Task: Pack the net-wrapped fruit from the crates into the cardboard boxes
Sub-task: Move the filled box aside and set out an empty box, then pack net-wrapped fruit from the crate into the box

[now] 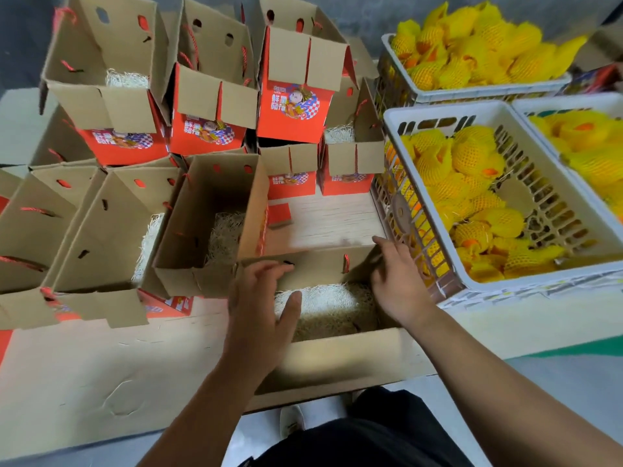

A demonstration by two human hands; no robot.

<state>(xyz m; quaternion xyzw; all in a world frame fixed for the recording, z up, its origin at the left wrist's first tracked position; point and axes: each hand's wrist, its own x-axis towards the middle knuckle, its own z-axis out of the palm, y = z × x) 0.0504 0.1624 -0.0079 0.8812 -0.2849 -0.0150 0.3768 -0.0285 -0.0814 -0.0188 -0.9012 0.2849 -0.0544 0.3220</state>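
Note:
An open cardboard box (337, 355) stands right in front of me, lined with pale shredded filling (323, 308) and holding no fruit. My left hand (259, 308) hovers over the box's left side, fingers spread and loose. My right hand (394, 281) rests at the box's right inner wall, fingers bent down against the flap; it holds nothing. Orange fruit in yellow foam nets (465, 183) fills the white plastic crate (539, 284) just right of the box.
Two more white crates of netted fruit stand at the back right (472, 45) and far right (586, 143). Several open red-and-brown boxes (209, 210) with filling crowd the left and back. Flat cardboard (101, 375) covers the floor.

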